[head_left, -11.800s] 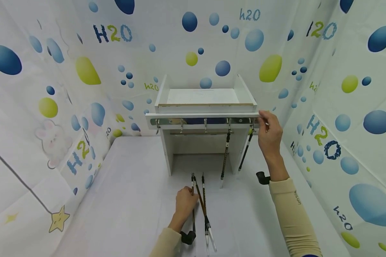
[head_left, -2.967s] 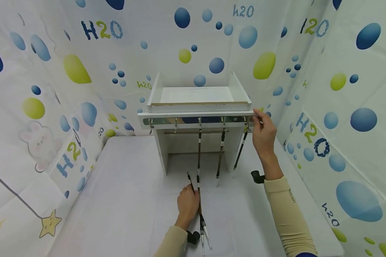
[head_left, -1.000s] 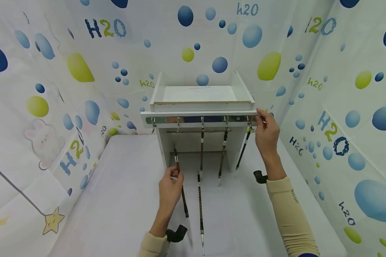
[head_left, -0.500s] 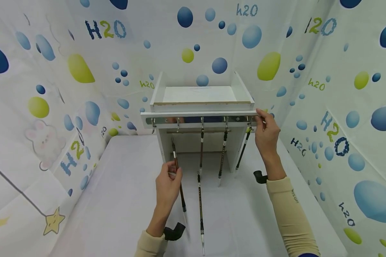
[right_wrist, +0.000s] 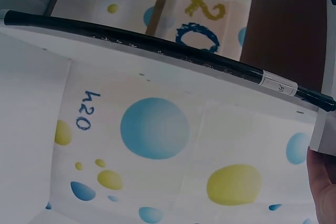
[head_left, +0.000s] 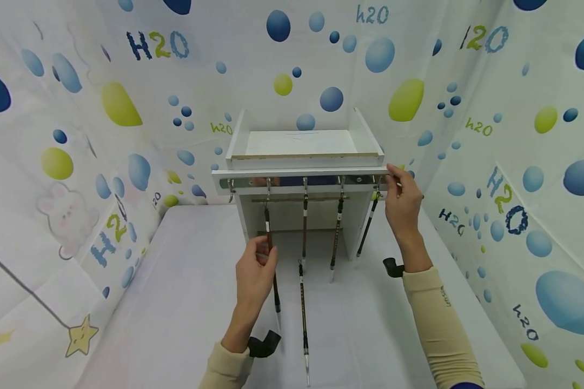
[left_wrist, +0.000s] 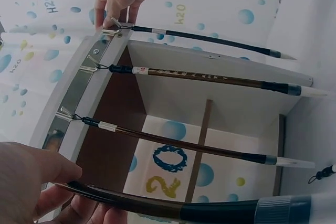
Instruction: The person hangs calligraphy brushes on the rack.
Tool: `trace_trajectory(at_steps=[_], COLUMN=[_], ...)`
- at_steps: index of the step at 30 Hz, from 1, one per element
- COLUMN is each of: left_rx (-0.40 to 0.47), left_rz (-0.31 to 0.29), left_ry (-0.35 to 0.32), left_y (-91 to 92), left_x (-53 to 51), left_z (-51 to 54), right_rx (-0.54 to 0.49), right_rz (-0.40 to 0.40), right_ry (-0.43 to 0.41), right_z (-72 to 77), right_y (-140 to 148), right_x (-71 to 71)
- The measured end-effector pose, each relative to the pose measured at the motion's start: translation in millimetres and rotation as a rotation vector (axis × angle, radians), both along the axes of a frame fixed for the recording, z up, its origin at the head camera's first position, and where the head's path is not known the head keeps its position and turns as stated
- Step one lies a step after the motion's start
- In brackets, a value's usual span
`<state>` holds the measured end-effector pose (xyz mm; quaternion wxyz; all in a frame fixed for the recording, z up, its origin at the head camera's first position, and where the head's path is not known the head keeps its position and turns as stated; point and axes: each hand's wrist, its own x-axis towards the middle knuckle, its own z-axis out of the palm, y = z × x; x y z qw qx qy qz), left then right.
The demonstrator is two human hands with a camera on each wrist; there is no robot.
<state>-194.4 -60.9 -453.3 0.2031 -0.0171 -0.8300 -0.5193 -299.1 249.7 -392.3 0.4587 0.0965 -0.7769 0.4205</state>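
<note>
My left hand (head_left: 254,270) pinches a brown calligraphy brush (head_left: 267,222) partway along its handle, bristles down. The brush's top end is at the second hook (head_left: 269,186) from the left on the metal rail (head_left: 287,182); whether its loop is on the hook, I cannot tell. Three more brushes hang right of it: a brown one (head_left: 305,227), a patterned one (head_left: 337,232) and a black one (head_left: 367,229). With thumb and fingers, my right hand (head_left: 404,210) grips the right end of the white shelf (head_left: 297,173). In the left wrist view the held brush (left_wrist: 157,203) crosses the foreground.
Another brush (head_left: 303,308) lies on the white table (head_left: 190,292) in front of the shelf. The leftmost hook (head_left: 231,190) has no brush on it. A curtain (head_left: 253,43) with printed blue and green dots surrounds the table.
Since the earliest frame, a brown brush has come to hang on the middle hook. My left hand has lifted another brush from the table to the second hook. My right hand keeps its grip.
</note>
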Motion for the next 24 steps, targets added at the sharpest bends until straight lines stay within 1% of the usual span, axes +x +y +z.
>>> trace_trajectory(at_steps=[5, 9, 15, 24], left_rx=[-0.008, -0.030, -0.030, -0.034], left_rz=[-0.009, -0.007, -0.009, -0.007], left_ry=[0.021, 0.026, 0.019, 0.014], left_y=[1.0, 1.1, 0.9, -0.8], left_x=[-2.1, -4.8, -8.0, -14.3], left_z=[3.6, 4.6, 4.4, 0.6], right_rx=[-0.005, -0.014, -0.013, -0.007], right_rz=[0.001, 0.004, 0.004, -0.006], right_ry=[0.001, 0.006, 0.015, 0.010], right_z=[0.4, -0.1, -0.4, -0.3], right_y=[-1, 0, -1, -2], right_x=[0.4, 0.1, 0.8, 0.6])
